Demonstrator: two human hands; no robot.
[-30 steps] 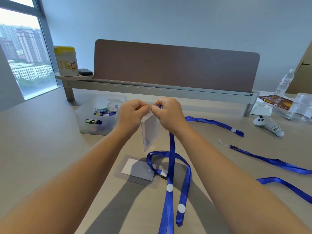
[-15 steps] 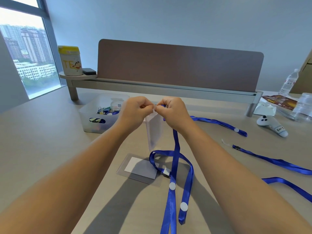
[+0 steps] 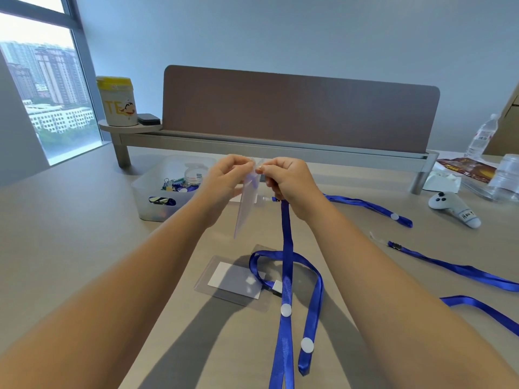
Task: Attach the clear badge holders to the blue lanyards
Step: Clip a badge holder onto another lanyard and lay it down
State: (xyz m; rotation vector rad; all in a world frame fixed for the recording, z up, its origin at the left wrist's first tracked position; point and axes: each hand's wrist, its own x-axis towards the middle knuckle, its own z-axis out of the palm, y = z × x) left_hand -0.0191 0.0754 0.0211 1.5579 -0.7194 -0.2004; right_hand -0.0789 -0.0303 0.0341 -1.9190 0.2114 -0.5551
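— Badge holder (image 3: 245, 209): where is it, and how much of it shows?

— It hangs in the air above the table (image 3: 84, 220), between the two hands. Its top edge is hidden behind the fingertips, and the clear plastic is faint against the desk, so its outline is hard to trace.

— What are the hands doing?

— The left hand (image 3: 224, 175) has thumb and fingers pressed together on the holder's top. The right hand (image 3: 286, 181) is pinched just beside it, and a blue lanyard (image 3: 286, 248) drops from under that fist down to the table. Whether the lanyard's clip is in those fingertips I cannot tell; it is covered.

— Anything else cut off?

— The lanyard's lower end runs out of the bottom of the picture. A second badge holder (image 3: 233, 282) lies flat on the table below the hands, partly under the lanyard's loop. More lanyards (image 3: 449, 268) lie to the right, one leaving the right edge.
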